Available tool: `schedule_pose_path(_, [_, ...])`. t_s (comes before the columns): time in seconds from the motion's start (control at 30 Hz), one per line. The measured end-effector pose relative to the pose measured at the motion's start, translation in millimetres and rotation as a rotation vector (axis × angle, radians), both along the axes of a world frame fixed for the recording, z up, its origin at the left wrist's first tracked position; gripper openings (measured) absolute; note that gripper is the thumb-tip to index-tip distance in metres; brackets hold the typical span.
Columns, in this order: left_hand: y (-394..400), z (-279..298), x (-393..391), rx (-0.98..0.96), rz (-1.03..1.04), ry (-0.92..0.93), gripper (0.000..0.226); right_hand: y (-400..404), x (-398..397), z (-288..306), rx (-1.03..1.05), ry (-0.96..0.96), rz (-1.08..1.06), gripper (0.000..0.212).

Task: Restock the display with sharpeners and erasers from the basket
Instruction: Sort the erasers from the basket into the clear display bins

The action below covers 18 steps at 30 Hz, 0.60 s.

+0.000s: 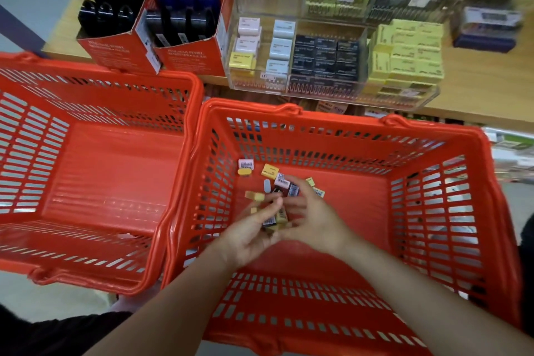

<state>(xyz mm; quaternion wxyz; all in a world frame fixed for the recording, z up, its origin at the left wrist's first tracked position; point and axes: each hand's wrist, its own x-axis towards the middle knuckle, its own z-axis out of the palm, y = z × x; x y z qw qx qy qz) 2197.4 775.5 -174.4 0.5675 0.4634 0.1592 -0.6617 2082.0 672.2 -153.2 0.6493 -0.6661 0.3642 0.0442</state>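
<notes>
Both my hands reach into the right orange basket. My left hand lies palm up and holds a small stack of erasers, yellow and black. My right hand is curled over the same spot and pinches erasers at its fingertips. Loose erasers lie on the basket floor beyond the hands: a yellow one, a pink-white one, a beige one. The clear acrylic display on the shelf above holds rows of white, black and yellow erasers.
A second orange basket stands to the left with nothing visible inside. Two red cardboard boxes of black and blue sharpeners stand on the wooden shelf, left of the display. A dark boxed item sits at the shelf's right.
</notes>
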Motion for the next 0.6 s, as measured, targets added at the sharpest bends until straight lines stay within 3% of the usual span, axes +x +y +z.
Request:
schedule_pose_path(0.07, [-1, -6, 2, 0.037, -0.021, -0.108, 0.013, -16, -6, -6, 0.091, -0.006, -0.106, 0.079])
schedule_pose_path(0.13, [0, -16, 6, 0.063, -0.108, -0.242, 0.013, -36, -12, -17, 0.028, 0.064, -0.182, 0.061])
schedule_pose_path(0.23, [-1, -27, 6, 0.095, -0.197, -0.342, 0.014, -61, -20, -44, -0.355, 0.256, -0.065, 0.048])
schedule_pose_path(0.3, [-1, -34, 4, 0.124, -0.228, -0.449, 0.019, -67, -20, -61, -0.531, 0.366, 0.13, 0.06])
schedule_pose_path(0.4, [3, -48, 0, 0.089, -0.281, -0.653, 0.027, -59, -6, -79, -0.593, 0.479, 0.285, 0.078])
schedule_pose_path(0.6, [7, -55, 3, 0.092, -0.269, -0.777, 0.024, -41, 22, -93, -0.737, 0.482, 0.38, 0.076])
